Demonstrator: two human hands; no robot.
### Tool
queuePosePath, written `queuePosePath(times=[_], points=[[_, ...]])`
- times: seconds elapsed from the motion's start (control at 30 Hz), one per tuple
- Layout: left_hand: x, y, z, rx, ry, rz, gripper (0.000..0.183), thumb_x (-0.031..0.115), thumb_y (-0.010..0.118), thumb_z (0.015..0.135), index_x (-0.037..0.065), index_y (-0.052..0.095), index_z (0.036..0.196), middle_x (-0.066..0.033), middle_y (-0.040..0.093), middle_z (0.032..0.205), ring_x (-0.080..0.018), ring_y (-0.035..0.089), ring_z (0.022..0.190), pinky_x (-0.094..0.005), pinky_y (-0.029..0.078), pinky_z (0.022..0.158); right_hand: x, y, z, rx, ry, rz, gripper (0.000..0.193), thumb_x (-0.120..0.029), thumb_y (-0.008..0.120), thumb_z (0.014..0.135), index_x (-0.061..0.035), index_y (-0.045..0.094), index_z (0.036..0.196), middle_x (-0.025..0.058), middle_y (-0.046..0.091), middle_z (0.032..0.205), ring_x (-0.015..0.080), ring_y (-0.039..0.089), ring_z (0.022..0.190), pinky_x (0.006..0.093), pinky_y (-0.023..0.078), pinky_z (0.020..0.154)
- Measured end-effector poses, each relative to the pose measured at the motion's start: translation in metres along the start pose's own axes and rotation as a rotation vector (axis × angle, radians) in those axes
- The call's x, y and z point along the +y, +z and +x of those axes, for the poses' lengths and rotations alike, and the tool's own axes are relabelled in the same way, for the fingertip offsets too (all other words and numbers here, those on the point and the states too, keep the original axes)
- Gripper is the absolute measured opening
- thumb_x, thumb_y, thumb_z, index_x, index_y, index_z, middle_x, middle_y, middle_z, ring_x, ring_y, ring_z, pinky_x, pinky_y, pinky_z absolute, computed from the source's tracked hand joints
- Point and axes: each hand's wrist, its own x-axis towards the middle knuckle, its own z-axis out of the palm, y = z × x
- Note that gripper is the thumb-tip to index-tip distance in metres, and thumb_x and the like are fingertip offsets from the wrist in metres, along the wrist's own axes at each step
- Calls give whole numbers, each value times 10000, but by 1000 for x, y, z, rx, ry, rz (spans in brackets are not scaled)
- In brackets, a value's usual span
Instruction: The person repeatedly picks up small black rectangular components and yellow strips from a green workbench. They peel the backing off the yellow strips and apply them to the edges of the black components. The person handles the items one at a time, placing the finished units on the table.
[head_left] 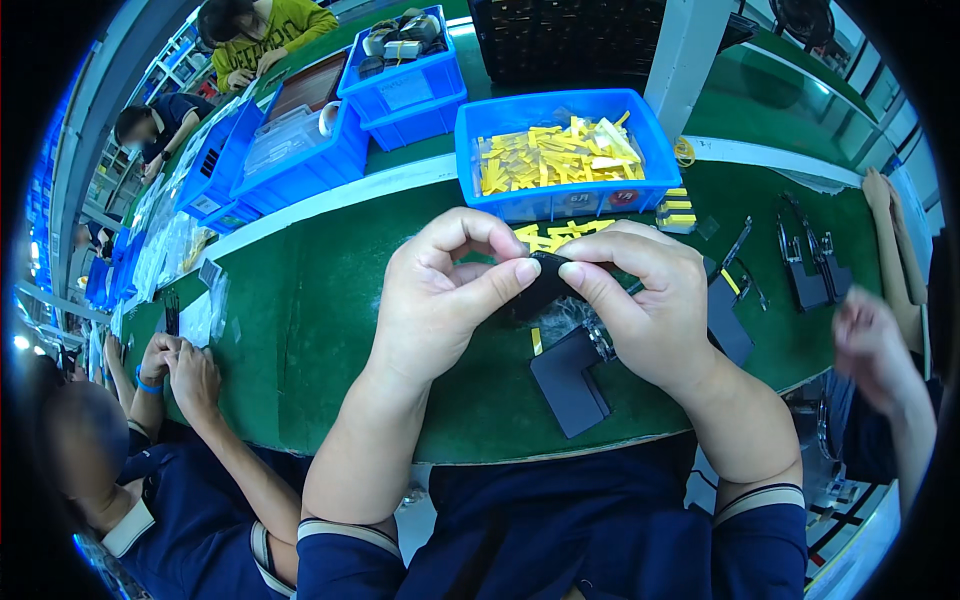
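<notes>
Left neighbour's hands (pixel 197 382): they are over the far left of the green table (pixel 330 340), beside a small clear bag (pixel 215 315); what these fingers hold is too small to tell.
Long blue bin (pixel 300 155): it stands beyond these hands, at the upper left, with clear plastic pieces inside.
Stacked blue bins (pixel 412 95): they are just to the right of the long one, the upper one filled with mixed small things.
Left hand (pixel 430 290): it is raised over the middle of the table; the thumb and the bent index finger grip the left end of the black piece.
Black piece (pixel 545 290): it is held between the two hands, tilted, above the table; the fingers cover part of it, so its full shape I cannot tell.
Wide blue bin (pixel 515 208): it stands directly beyond the hands, full of yellow strips (pixel 550 155); more strips lie in front of it, partly hidden by the fingers.
L-shaped black part (pixel 570 385): it lies on the table below the hands, near a small yellow tab (pixel 537 342).
Right hand (pixel 645 290): its thumb and fingers grip the right end of the black piece; this hand blocks some of the metal fitting of the L-shaped part.
Second black part (pixel 730 325): it lies just right of this hand, partly behind it.
Pair of black parts (pixel 815 275): they lie further right, with metal fittings.
Right neighbour's hand (pixel 870 345): it is blurred, near the table edge; its finger state I cannot tell.
</notes>
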Motion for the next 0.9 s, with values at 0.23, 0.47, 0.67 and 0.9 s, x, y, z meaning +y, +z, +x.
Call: queuePosePath(times=[0.23,0.47,0.67,0.9], points=[[-4,6,-1,158,554,735,121,10,718,693,28,623,766,-64,626,726,-166,608,641,-261,478,579,2,0,0,18,-1,-1,90,-30,669,745,20,652,818,125,643,751,235,627,647,296,484,567],[-3,12,1,139,723,832,160,-4,724,664,47,615,769,-57,620,705,-189,598,614,-290,458,526,-4,-7,-1,41,0,-51,89,-30,666,744,19,648,816,127,637,745,241,622,649,303,480,564],[-4,8,-9,143,569,804,93,-33,675,732,-2,613,793,-55,619,729,-118,571,618,-227,459,566,2,3,-1,3,1,-19,86,-33,668,743,16,649,811,129,641,752,248,624,655,312,483,574],[0,8,-8,90,89,341,51,-6,648,812,-23,608,839,8,578,762,-37,525,660,-167,419,576,2,-1,-2,12,-12,-55,90,-36,670,740,16,651,811,134,646,755,255,628,655,313,487,583]])
